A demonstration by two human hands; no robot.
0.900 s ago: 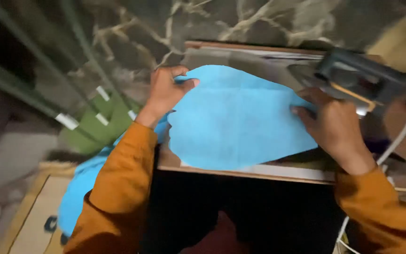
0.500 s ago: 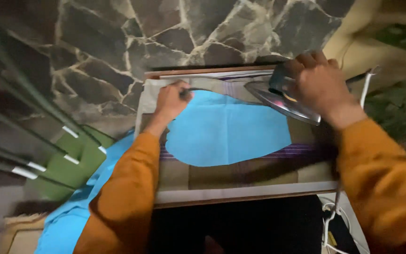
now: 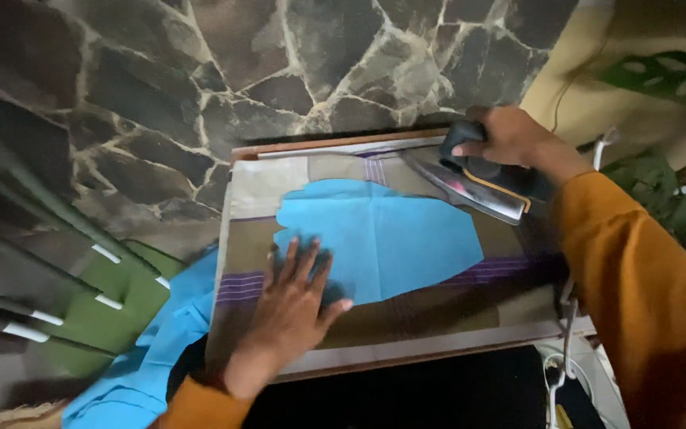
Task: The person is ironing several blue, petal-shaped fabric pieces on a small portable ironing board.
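A light blue cloth [image 3: 395, 238] lies spread on a padded ironing board [image 3: 406, 334] covered with a brown and purple striped fabric. My left hand [image 3: 295, 306] presses flat, fingers apart, on the cloth's near left edge. My right hand [image 3: 506, 137] grips the dark handle of a clothes iron [image 3: 470, 184], whose metal soleplate is tilted up at the board's far right corner, beside the cloth. Both of my arms wear orange sleeves.
More of the blue cloth [image 3: 148, 361] hangs off the board's left side. A stone wall [image 3: 279, 71] rises right behind the board. Green slats [image 3: 113, 298] are at the left, a leafy plant [image 3: 660, 79] at the right, and a white cable [image 3: 565, 357] by the board's right edge.
My left hand slid from the cloth's far left edge to its near left edge. My right hand left the cloth and took hold of the iron. The camera view shifted up.
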